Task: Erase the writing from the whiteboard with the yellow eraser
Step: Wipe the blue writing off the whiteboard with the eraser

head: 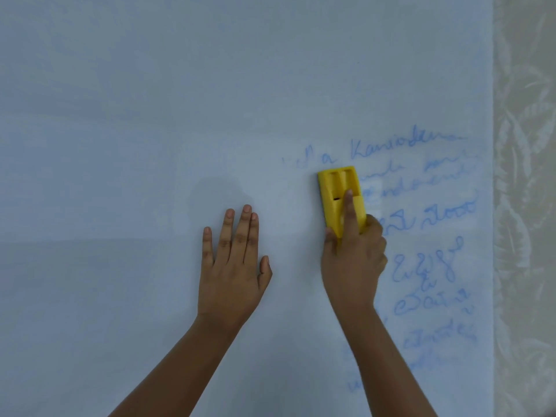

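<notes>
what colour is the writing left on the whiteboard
Blue writing, faint and partly smeared; the head view shows it.

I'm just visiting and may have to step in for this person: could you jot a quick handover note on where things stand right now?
Left hand: empty, flat on the whiteboard, fingers spread.
Right hand: grips the yellow eraser, pressed to the board, index finger along its back.
Done: the board left of the eraser looks wiped, only faint smears.
Left: the blue writing to the eraser's right, several lines from top to bottom, partly smudged.

faint blue "kan…" scrawl on the whiteboard (180,115)
</notes>
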Action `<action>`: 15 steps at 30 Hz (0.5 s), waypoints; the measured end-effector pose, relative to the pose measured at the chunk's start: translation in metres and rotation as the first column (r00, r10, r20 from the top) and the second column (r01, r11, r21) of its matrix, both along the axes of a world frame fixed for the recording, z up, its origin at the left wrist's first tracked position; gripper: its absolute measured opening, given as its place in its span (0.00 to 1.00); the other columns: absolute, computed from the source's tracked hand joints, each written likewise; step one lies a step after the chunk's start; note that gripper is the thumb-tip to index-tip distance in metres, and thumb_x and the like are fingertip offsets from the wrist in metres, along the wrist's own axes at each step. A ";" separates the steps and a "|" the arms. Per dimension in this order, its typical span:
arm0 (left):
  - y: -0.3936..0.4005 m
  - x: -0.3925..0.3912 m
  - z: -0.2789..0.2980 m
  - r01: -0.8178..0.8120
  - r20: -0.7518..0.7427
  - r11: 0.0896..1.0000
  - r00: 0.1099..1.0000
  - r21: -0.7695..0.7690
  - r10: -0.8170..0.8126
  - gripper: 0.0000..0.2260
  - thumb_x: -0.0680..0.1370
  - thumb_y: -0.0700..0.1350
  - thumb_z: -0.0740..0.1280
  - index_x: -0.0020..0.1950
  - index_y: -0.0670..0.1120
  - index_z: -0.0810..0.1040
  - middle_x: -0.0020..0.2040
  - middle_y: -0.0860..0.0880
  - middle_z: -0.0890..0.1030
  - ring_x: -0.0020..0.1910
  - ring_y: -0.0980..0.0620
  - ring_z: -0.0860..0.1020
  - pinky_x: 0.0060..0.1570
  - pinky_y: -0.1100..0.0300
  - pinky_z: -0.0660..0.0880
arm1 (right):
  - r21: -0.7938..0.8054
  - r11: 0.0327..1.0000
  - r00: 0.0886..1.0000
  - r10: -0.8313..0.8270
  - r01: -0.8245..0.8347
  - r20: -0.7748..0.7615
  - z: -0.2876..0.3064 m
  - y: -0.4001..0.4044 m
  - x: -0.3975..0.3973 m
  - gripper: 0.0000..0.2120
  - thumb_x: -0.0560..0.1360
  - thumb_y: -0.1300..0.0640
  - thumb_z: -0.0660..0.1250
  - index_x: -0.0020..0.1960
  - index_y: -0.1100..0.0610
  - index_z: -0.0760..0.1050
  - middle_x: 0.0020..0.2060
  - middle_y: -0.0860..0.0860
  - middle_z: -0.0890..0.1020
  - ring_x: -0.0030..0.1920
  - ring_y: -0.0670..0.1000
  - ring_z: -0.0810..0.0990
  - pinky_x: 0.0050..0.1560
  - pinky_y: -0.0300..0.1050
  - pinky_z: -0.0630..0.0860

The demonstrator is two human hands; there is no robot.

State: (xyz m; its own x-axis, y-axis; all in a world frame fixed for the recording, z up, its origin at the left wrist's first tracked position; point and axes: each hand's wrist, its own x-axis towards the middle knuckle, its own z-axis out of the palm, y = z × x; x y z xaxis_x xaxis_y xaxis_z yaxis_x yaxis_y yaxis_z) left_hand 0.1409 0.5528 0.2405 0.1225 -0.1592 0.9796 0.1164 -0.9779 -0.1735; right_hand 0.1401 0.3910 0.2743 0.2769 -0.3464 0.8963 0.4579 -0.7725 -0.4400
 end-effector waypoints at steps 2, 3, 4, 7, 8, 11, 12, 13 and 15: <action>0.000 0.000 0.000 -0.004 0.001 1.000 1.000 0.007 0.004 0.27 0.79 0.49 0.53 0.76 0.39 0.58 0.76 0.43 0.60 0.75 0.43 0.57 0.73 0.42 0.51 | -0.121 0.993 0.999 0.016 -0.012 0.032 -0.016 0.011 -0.006 0.33 0.71 0.56 0.68 0.72 0.47 0.58 0.59 0.64 0.71 0.48 0.65 0.73 0.46 0.60 0.71; 0.000 0.000 0.000 -0.009 0.001 1.000 1.000 0.009 0.009 0.27 0.79 0.49 0.52 0.76 0.39 0.57 0.76 0.43 0.59 0.75 0.43 0.56 0.73 0.42 0.50 | -0.169 0.985 0.999 0.024 -0.018 0.033 -0.026 0.007 -0.006 0.32 0.71 0.56 0.68 0.72 0.47 0.58 0.59 0.63 0.72 0.48 0.64 0.74 0.44 0.59 0.72; 0.000 0.000 0.000 -0.011 0.001 1.000 1.000 0.008 0.011 0.27 0.79 0.49 0.52 0.76 0.39 0.57 0.76 0.43 0.59 0.75 0.43 0.56 0.73 0.42 0.50 | -0.186 0.982 0.999 0.028 -0.021 0.036 -0.031 0.000 -0.004 0.31 0.72 0.55 0.66 0.71 0.46 0.59 0.58 0.63 0.72 0.48 0.64 0.74 0.44 0.59 0.72; 0.000 0.001 -0.001 -0.004 0.008 1.000 1.000 -0.005 0.004 0.27 0.79 0.49 0.52 0.76 0.38 0.58 0.77 0.43 0.58 0.76 0.44 0.56 0.73 0.43 0.49 | -0.003 0.999 0.998 0.045 -0.045 0.051 -0.014 -0.025 0.009 0.28 0.73 0.54 0.65 0.70 0.45 0.61 0.59 0.63 0.72 0.51 0.65 0.72 0.47 0.60 0.70; -0.001 0.001 -0.001 -0.004 0.011 1.000 1.000 -0.010 0.004 0.27 0.79 0.49 0.52 0.76 0.38 0.58 0.77 0.43 0.58 0.75 0.44 0.56 0.74 0.43 0.49 | 0.077 0.994 0.996 0.067 -0.072 0.063 -0.001 -0.026 0.013 0.28 0.73 0.54 0.66 0.70 0.44 0.62 0.59 0.62 0.72 0.52 0.65 0.72 0.48 0.60 0.69; 0.000 0.001 -0.001 0.007 0.020 1.000 1.000 -0.012 -0.007 0.27 0.79 0.49 0.52 0.76 0.38 0.58 0.76 0.43 0.59 0.75 0.43 0.56 0.73 0.43 0.49 | 0.112 0.988 0.988 0.089 -0.103 0.124 0.027 -0.003 0.008 0.25 0.72 0.54 0.68 0.67 0.46 0.67 0.58 0.62 0.72 0.52 0.64 0.72 0.49 0.60 0.69; 0.000 0.001 -0.001 0.009 0.021 1.000 1.000 -0.011 -0.009 0.27 0.79 0.49 0.52 0.76 0.38 0.58 0.76 0.43 0.59 0.75 0.43 0.56 0.73 0.43 0.49 | 0.060 0.992 0.983 0.098 -0.108 0.155 0.028 0.007 0.004 0.23 0.72 0.54 0.67 0.66 0.46 0.68 0.57 0.62 0.73 0.51 0.64 0.72 0.49 0.59 0.70; -0.001 0.001 -0.001 0.009 0.023 1.000 1.000 -0.010 -0.008 0.27 0.79 0.49 0.52 0.76 0.38 0.59 0.76 0.43 0.59 0.75 0.43 0.57 0.73 0.43 0.50 | -0.010 0.994 0.979 0.108 -0.108 0.171 0.024 0.013 0.001 0.22 0.73 0.53 0.66 0.65 0.46 0.68 0.57 0.62 0.73 0.50 0.63 0.73 0.48 0.58 0.70; -0.002 0.001 -0.001 0.004 0.027 1.000 1.000 -0.011 -0.004 0.27 0.78 0.49 0.53 0.75 0.38 0.60 0.76 0.43 0.60 0.75 0.43 0.57 0.73 0.43 0.50 | -0.144 0.986 0.980 0.110 -0.086 0.167 0.008 0.010 0.000 0.19 0.73 0.49 0.63 0.64 0.46 0.67 0.57 0.60 0.74 0.49 0.61 0.73 0.46 0.55 0.71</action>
